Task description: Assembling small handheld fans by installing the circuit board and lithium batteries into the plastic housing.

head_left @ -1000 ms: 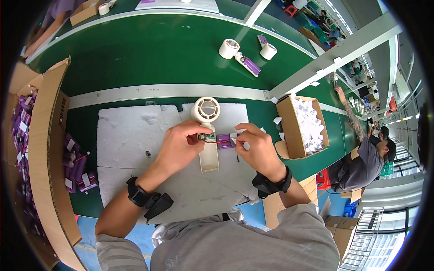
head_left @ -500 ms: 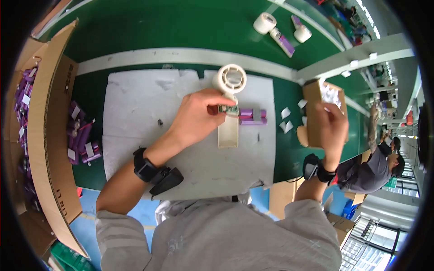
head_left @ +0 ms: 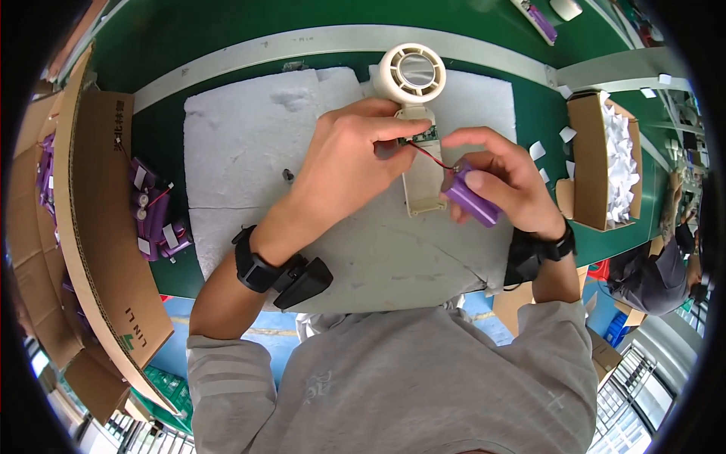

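Note:
A cream handheld fan (head_left: 423, 181) lies on the white foam sheet, its round head away from me and its handle open like a tray. My left hand (head_left: 329, 163) is closed at the fan's neck, thumb and forefinger pinching by the small green circuit board (head_left: 429, 135). Red and black wires (head_left: 433, 156) run from there to a purple battery pack (head_left: 473, 198). That pack is gripped in my right hand (head_left: 522, 181), tilted just right of the handle, with the thumb on top. Some of my right fingers are hidden behind the pack.
On the left stands a large cardboard box (head_left: 106, 219) of purple packs, with several battery packs (head_left: 155, 208) beside it. A small carton (head_left: 586, 163) of white paper pieces is at the right. The foam sheet (head_left: 249, 159) covers the green bench. A person (head_left: 650, 276) sits farther right.
My right hand has come left from the paper carton and taken hold of the battery pack, lifting and tilting it. My left hand stays at the fan's neck. The whole view has shifted.

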Motion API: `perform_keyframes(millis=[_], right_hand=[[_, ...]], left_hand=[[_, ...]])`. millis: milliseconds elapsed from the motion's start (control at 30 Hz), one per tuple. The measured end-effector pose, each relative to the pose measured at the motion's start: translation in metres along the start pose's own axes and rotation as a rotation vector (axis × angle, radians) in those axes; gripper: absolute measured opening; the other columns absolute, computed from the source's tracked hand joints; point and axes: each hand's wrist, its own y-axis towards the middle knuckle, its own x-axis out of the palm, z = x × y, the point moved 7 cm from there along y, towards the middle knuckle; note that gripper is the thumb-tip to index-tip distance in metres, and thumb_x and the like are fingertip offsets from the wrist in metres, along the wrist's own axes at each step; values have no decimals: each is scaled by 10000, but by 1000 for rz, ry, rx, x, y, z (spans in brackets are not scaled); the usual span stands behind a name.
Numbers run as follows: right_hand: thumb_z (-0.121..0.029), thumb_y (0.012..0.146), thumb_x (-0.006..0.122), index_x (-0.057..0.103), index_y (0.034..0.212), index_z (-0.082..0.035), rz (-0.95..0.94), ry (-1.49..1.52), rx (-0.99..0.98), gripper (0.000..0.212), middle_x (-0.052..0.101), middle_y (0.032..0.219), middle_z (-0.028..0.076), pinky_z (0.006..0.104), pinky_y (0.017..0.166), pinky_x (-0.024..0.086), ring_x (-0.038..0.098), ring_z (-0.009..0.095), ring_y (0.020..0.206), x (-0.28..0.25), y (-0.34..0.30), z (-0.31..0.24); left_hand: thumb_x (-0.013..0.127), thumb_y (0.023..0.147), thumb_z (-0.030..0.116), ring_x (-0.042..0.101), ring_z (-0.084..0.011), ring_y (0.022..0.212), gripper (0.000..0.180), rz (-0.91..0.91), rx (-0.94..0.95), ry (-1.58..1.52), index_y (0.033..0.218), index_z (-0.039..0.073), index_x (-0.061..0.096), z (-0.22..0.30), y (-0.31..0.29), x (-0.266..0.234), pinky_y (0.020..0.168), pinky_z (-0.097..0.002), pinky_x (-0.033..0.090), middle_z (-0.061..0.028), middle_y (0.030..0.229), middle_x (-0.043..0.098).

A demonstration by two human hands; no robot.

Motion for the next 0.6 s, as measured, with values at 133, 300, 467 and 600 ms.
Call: perform_keyframes(millis=[133, 300, 467, 600], right_hand=[[40, 678, 717, 409, 1349, -33, -119, 500, -22, 742, 584, 1084, 136, 338, 726, 561, 648, 240, 899, 13, -5, -4], [38, 584, 751, 410, 1360, -51, -144, 393, -34, 852, 571, 1120, 126, 353, 784, 547, 621, 247, 970, 5, -6, -2], [5, 521, 796, 496, 1275, -57, -12, -309, -380, 814, 578, 1154, 93, 382, 860, 500, 571, 238, 1052, -3, -3, -16], [-2, 510, 813, 550, 1187, -59, 116, -413, -471, 729, 578, 1179, 85, 391, 880, 476, 552, 242, 1060, 6, -2, -16]], left_hand=[[723, 702, 19, 663, -251, 707, 299, -10, 86, 104, 997, 67, 717, 3, 2, 0, 633, -314, 540, -116, 914, 668], [762, 700, 65, 661, -260, 716, 308, 8, 166, 181, 1004, 76, 715, 6, 2, 1, 627, -325, 539, -115, 914, 667], [746, 735, 57, 648, -268, 714, 292, -21, 193, 186, 1024, 69, 705, 8, 1, 1, 606, -338, 526, -124, 901, 657], [745, 755, 55, 686, -275, 787, 328, -118, 162, 202, 1079, 93, 707, 8, 5, 1, 656, -306, 548, -190, 1035, 666]])
